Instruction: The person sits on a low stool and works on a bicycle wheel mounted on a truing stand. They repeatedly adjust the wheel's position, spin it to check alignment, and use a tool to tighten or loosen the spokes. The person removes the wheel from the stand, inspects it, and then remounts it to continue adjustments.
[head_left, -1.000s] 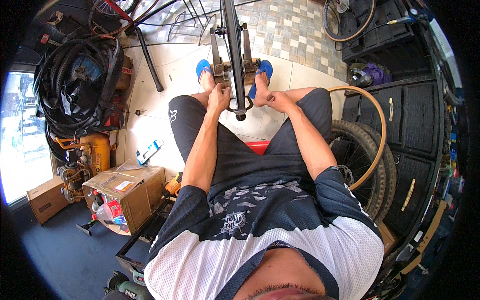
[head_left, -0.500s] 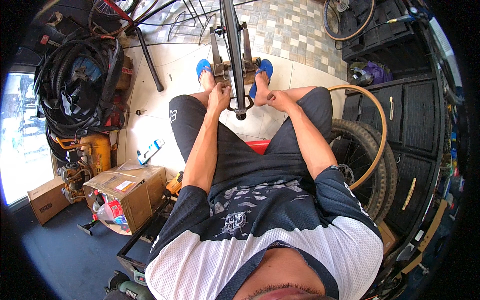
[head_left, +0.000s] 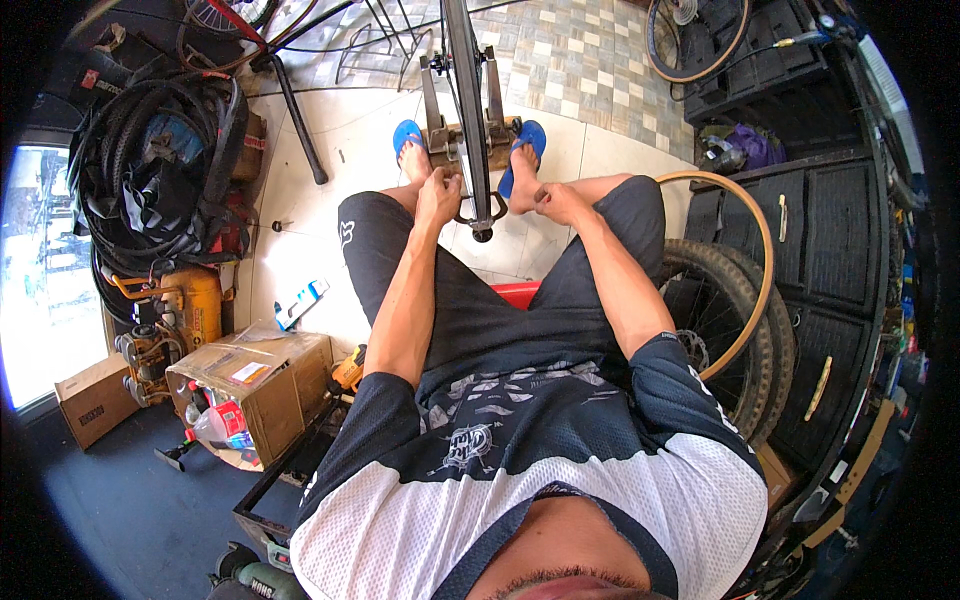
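A bicycle wheel (head_left: 466, 95) stands edge-on between my legs, held in a metal truing stand (head_left: 432, 100) with a wooden base. At the wheel's near side is the stand's dark caliper (head_left: 497, 208), with a round knob below it. My left hand (head_left: 436, 198) is just left of the wheel by the caliper, its fingers bent and closed; what they grip is hidden. To the right of the wheel, beside my foot, my right hand (head_left: 564, 202) has its fingers curled together. Whatever it holds, if anything, is too small to make out.
Fat-tyred wheels (head_left: 745, 330) and a tan-rimmed hoop (head_left: 768, 250) lean against black drawers (head_left: 840, 230) on the right. Coiled tyres (head_left: 110, 150), a yellow compressor (head_left: 195, 305) and a cardboard box (head_left: 285, 370) stand on the left. A blue-and-white package (head_left: 300, 303) lies on the floor.
Almost nothing differs; both hands stay where they were, and the wheel's rim shows a slightly different look, as if turned a little.
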